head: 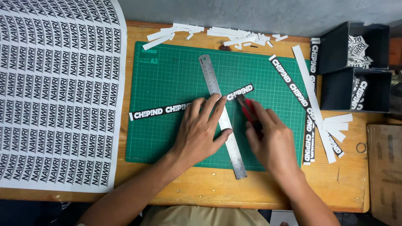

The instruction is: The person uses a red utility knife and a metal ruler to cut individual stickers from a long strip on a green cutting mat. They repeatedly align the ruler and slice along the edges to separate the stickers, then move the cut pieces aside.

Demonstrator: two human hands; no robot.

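Note:
My left hand (201,127) presses flat on a steel ruler (209,75) that lies slanted across a green cutting mat (167,71). Under the ruler runs a long black sticker strip with white lettering (157,111); one short piece of it (240,91) sticks out on the ruler's right side. My right hand (270,140) grips a red and black utility knife (248,109), its blade tip set against the ruler's right edge at the strip.
A large white sheet of printed stickers (58,92) covers the table's left. White paper offcuts (226,35) lie along the mat's far edge. More black strips and white strips (310,104) lie at the right, beside two dark boxes (335,62) with cut stickers.

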